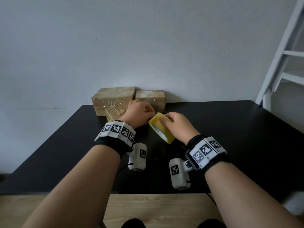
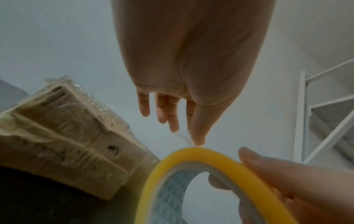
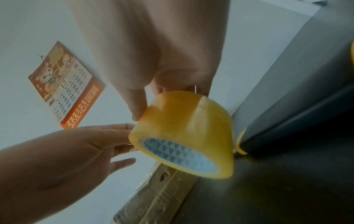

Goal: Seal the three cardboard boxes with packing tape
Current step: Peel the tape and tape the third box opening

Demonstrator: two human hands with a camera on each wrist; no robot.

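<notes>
Tape roll (image 1: 162, 127), gripped in my right hand (image 1: 179, 125) above the table (image 1: 230, 129), may re-stick or split if my left hand (image 1: 139, 114), pinching its free end, slips.

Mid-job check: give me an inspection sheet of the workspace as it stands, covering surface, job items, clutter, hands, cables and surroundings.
Surface: black table, set against a pale wall.
Job's things: three cardboard boxes at the far edge: large box, right box, small box in front, partly hidden by the left hand. All show some tape already. Yellow tape roll is held above the table.
Clutter: nothing seen.
Hands: right hand grips the roll; left hand pinches at the roll's edge, seemingly the clear tape end.
Cables: thin black leads from the wrist cameras.
Surroundings: white ladder frame on the right; wall calendar; wood floor.
</notes>
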